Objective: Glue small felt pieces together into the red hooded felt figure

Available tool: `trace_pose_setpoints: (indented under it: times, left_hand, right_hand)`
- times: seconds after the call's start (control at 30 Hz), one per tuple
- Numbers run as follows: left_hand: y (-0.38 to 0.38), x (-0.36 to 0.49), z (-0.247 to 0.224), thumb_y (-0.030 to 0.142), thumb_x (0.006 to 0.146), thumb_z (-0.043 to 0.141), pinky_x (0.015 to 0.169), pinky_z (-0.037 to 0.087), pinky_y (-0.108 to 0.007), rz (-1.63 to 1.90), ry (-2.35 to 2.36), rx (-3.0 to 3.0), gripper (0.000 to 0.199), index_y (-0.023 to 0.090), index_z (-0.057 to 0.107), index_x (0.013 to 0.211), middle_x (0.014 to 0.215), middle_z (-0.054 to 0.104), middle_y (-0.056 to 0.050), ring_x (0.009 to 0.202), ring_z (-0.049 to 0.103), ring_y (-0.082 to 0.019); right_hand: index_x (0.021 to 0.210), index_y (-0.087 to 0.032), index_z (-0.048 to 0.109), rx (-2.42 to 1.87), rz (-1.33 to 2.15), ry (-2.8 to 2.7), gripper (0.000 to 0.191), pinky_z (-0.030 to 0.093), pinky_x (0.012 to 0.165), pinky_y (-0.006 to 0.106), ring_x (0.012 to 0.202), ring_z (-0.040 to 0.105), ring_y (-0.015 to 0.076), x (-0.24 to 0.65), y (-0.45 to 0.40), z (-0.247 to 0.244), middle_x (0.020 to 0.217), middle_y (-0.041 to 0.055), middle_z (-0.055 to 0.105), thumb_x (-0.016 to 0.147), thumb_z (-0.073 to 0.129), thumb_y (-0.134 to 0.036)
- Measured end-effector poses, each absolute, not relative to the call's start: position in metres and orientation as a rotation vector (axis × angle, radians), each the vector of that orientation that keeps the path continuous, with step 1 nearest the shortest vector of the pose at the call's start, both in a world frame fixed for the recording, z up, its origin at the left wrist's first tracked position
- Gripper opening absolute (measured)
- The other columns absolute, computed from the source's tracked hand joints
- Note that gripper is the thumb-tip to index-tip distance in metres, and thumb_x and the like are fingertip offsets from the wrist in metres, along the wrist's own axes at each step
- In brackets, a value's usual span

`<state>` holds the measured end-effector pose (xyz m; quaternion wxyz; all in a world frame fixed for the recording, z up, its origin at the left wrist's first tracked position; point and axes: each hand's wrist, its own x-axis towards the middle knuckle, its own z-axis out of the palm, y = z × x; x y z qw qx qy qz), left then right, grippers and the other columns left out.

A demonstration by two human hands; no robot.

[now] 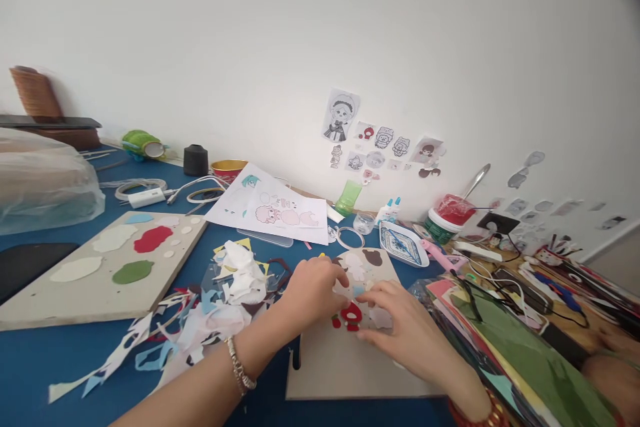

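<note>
1. The red felt (351,315) lies on a board (345,373), just below the fingertips of both hands, among pale felt pieces (355,267).
2. The left hand (315,290) is curled over the pieces; the right hand (395,323) is half-open beside the red felt. Whether either pinches anything, I cannot tell.
3. Scraps (235,293) crowd the board's left; a paper stack (525,340) sits close right; bare blue desk (30,373) shows further left.

Bright even light, soft shadows, curved wide-angle distortion at edges
</note>
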<state>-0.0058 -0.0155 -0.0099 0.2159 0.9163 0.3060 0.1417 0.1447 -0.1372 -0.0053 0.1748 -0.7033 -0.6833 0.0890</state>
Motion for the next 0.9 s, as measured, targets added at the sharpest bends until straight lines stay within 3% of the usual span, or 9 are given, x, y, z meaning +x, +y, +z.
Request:
trace_pose_setpoints:
  times: [0.13, 0.6, 0.9]
  left_hand:
    - [-0.018, -0.007, -0.008, 0.039, 0.059, 0.077, 0.078, 0.043, -0.036, 0.335, 0.75, 2.563, 0.038, 0.029, 0.071, 0.096, 0.099, 0.065, -0.005, 0.095, 0.059, -0.026]
    - [-0.024, -0.006, -0.017, 0.037, 0.062, 0.075, 0.083, 0.043, -0.039, 0.295, 0.698, 2.649, 0.041, 0.025, 0.069, 0.102, 0.099, 0.062, -0.008, 0.097, 0.057, -0.028]
    - [-0.018, -0.016, -0.006, 0.041, 0.054, 0.081, 0.086, 0.043, -0.042, 0.13, 0.783, 2.729, 0.068, 0.023, 0.06, 0.116, 0.111, 0.059, -0.012, 0.101, 0.055, -0.031]
  right_hand:
    - [0.108, -0.025, 0.061, -1.998, 0.253, -1.931, 0.038, 0.041, 0.083, 0.035, 0.101, 0.051, 0.0234, 0.144, -0.137, -0.013, 0.104, 0.0023, 0.059, 0.073, 0.075, -0.023]
    - [0.101, -0.026, 0.066, -2.009, 0.304, -1.917, 0.027, 0.041, 0.082, 0.032, 0.1, 0.052, 0.0233, 0.142, -0.133, -0.013, 0.098, 0.0024, 0.059, 0.075, 0.07, -0.021]
    - [0.101, -0.027, 0.066, -2.023, 0.349, -1.868, 0.028, 0.04, 0.085, 0.032, 0.101, 0.053, 0.0228, 0.138, -0.132, -0.012, 0.1, 0.0013, 0.059, 0.074, 0.07, -0.02]
